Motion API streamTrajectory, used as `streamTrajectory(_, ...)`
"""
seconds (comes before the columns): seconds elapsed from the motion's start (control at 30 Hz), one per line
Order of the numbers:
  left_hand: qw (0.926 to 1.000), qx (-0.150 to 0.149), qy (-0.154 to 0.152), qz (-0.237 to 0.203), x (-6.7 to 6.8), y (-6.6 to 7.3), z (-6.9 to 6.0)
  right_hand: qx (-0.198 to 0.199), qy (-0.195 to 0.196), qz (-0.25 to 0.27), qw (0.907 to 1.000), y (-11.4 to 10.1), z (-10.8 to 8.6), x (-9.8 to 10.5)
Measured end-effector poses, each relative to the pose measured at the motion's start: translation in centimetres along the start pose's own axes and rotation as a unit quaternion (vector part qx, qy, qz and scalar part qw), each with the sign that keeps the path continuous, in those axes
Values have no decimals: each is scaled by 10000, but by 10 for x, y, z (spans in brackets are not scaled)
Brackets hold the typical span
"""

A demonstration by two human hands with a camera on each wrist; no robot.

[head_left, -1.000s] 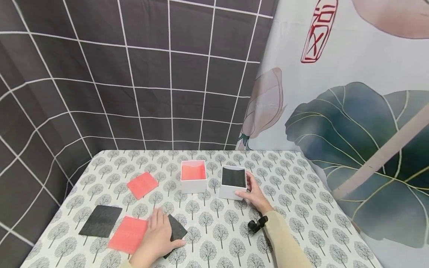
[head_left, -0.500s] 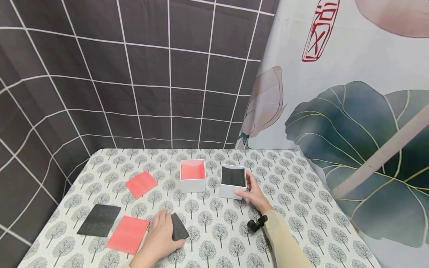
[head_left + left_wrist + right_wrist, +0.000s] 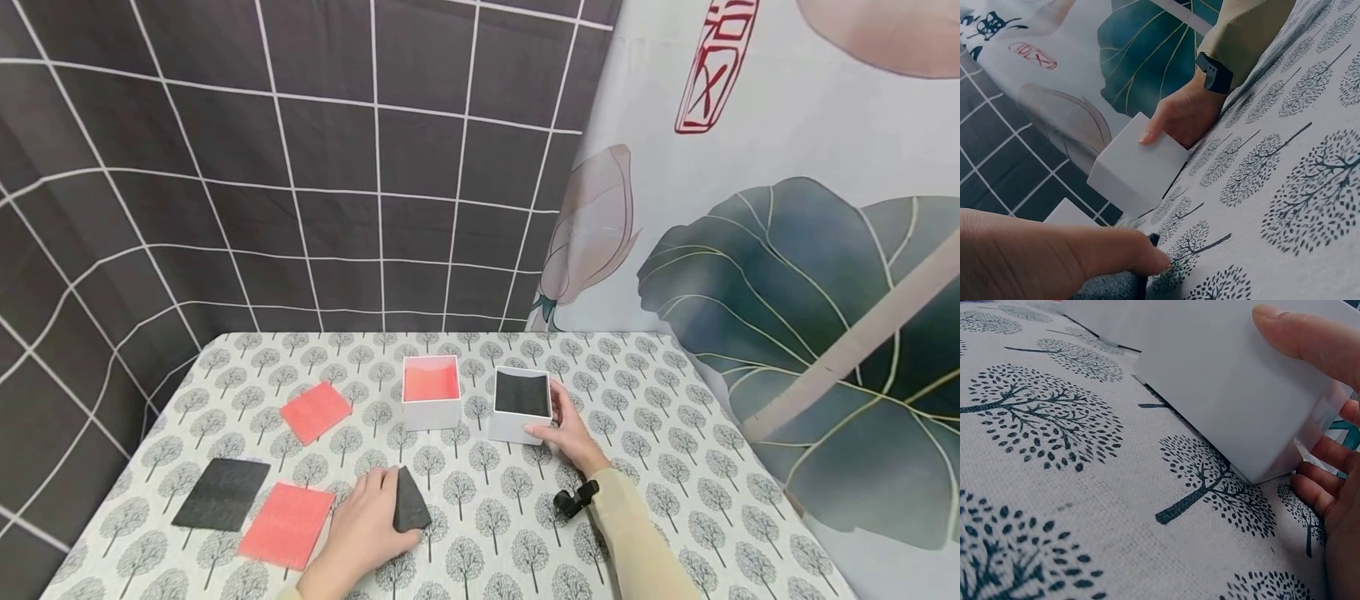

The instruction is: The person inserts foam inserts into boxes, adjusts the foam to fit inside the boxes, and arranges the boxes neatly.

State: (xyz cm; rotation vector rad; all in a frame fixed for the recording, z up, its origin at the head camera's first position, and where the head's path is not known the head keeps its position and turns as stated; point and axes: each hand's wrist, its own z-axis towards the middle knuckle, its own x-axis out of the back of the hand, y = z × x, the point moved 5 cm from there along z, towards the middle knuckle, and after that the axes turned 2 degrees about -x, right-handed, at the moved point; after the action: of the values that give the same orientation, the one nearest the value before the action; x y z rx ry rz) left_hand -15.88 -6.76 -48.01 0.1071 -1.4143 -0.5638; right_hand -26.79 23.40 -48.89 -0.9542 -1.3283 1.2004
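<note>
In the head view a black cloth piece [image 3: 410,500] is pinched between the thumb and fingers of my left hand [image 3: 367,521], near the front of the table. The left wrist view shows the thumb [image 3: 1110,250] over the dark cloth [image 3: 1110,286]. My right hand [image 3: 570,429] grips the right side of a white box [image 3: 517,428] with black cloth [image 3: 522,393] inside. From the right wrist, the thumb [image 3: 1304,337] lies on one wall of the box [image 3: 1229,381] and the fingers are at another side.
A second white box [image 3: 432,415] holding red cloth [image 3: 431,382] stands left of the gripped one. On the patterned tablecloth [image 3: 487,483] lie a red square [image 3: 317,412] farther back, a black square [image 3: 222,493] at left, and another red square [image 3: 287,523] beside my left hand.
The black cloth piece has come off the tablecloth into my left hand's pinch, and that hand has shifted slightly right. My right hand has stayed on the box.
</note>
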Motion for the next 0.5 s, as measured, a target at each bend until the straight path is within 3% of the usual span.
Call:
streamTrajectory(0.27, 9998, 31, 6, -173, 5, 5, 8, -16, 18, 3, 10000, 3, 1, 1)
streamTrajectory(0.5, 9992, -319, -59, -247, 8, 18, 20, -118, 45, -29, 9999, 4, 2, 1)
